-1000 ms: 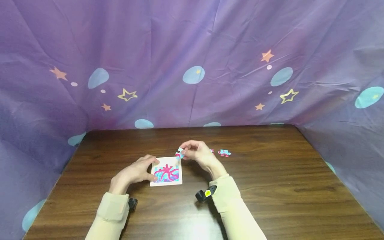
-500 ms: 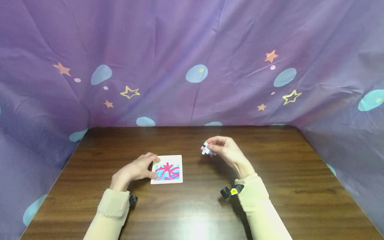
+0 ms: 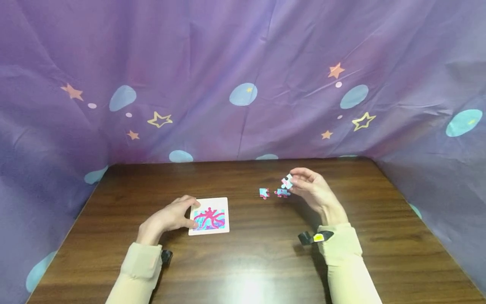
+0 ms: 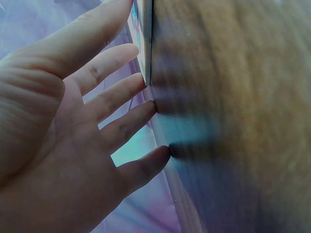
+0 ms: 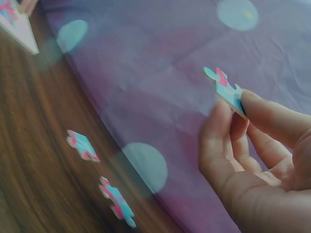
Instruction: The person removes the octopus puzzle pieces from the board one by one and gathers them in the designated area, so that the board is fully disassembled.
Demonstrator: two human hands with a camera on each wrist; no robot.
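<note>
A white-framed jigsaw puzzle [image 3: 214, 202] with a pink octopus on blue lies left of the table's middle. Its lower part is filled with picture, and a strip along the top is white. My left hand [image 3: 168, 219] rests at the frame's left edge, thumb and fingers spread; the left wrist view shows long, loose fingers [image 4: 127, 128] with tips at the frame and tabletop. Out to the right, my right hand [image 3: 319, 192] pinches a light-blue and pink puzzle piece [image 5: 227, 93] between thumb and fingers, raised above the table.
Two loose puzzle pieces, one [image 3: 264, 193] nearer the frame and another [image 3: 282, 193] just below the held piece, lie on the brown wooden table [image 3: 243, 257]. A purple curtain [image 3: 201, 84] with stars and blue ovals hangs behind and at both sides.
My right hand has carried the puzzle piece from the frame's top right corner rightward past the two loose pieces, which show again. The left hand has stayed at the frame.
</note>
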